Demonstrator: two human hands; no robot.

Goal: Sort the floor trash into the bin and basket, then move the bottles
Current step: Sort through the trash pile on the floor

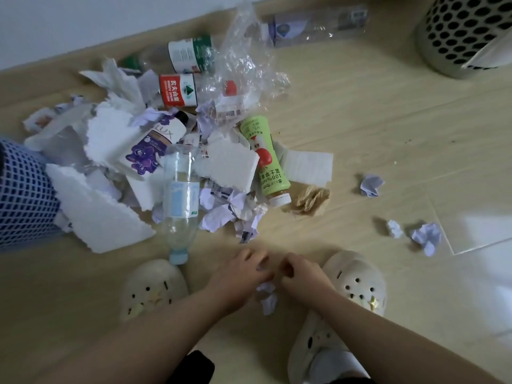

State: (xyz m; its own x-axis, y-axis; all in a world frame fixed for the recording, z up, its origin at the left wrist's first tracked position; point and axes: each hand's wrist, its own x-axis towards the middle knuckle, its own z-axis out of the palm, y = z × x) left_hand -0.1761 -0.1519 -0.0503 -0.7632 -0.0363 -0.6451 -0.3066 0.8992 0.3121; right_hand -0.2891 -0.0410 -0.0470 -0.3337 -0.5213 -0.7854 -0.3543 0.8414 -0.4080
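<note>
A heap of trash covers the wooden floor: white foam pieces [97, 209], crumpled paper scraps [221, 209], clear plastic wrap [243, 67] and several bottles. Among them lie a clear bottle with a pale blue cap [180, 200], a green juice bottle [266, 156], a white Lux bottle [155, 145] and a red-labelled water bottle [180, 90]. Close to my feet, my left hand [238, 275] grips a crumpled paper wad [267, 296]. My right hand [302, 275] is curled beside it, touching the same wad.
A blue mesh basket [25, 195] lies at the left edge. A beige perforated bin [465, 34] stands at the top right. Loose paper balls [426, 236] lie on the floor to the right. My beige clogs [155, 289] flank my hands.
</note>
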